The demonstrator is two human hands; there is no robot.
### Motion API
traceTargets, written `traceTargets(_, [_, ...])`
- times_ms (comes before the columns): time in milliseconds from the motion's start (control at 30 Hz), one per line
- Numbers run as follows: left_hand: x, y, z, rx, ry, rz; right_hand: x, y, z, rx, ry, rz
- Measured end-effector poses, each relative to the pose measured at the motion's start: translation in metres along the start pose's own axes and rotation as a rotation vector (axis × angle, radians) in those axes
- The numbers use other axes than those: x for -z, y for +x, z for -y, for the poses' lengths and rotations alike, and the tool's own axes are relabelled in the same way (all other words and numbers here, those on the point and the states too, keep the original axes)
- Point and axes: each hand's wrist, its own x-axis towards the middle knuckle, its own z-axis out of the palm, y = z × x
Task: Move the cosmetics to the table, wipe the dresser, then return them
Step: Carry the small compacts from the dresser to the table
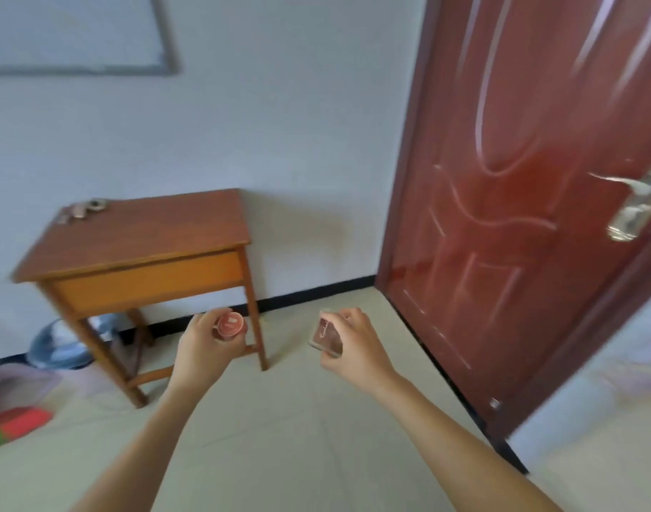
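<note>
— Holding what, the left hand [202,345]?
— A round red jar [231,325], at the lower centre of the frame. Fingers and thumb curl round its side, and the lid faces the camera.
— And the right hand [353,341]?
— It pinches a flat brown case [326,336] with pale script on it, between thumb and fingers, just right of centre. Both hands are in the air above the pale floor [279,419], apart from each other.
— Where is the table?
— The wooden table [139,234] stands left of centre against the white wall [298,123], beyond the left hand. A few small cosmetics [82,208] lie at its far left corner; blur hides what they are.
— Anything to the right?
— A dark red door [520,179] fills the upper right, with its metal handle [627,201] near the right edge.
</note>
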Motion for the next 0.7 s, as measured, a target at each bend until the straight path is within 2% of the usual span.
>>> traceTargets(167, [0.094, 0.026, 0.031, 0.028, 0.012, -0.22, -0.028, 0.067, 0.082, 0.228, -0.019, 0.043])
traceTargets(300, [0.145, 0.044, 0.056, 0.064, 0.037, -0.302, -0.045, 0.112, 0.125, 0.349, 0.006, 0.045])
traceTargets(700, [0.226, 0.145, 0.079, 0.023, 0.107, -0.521, -0.088, 0.268, 0.194, 0.563, 0.07, 0.049])
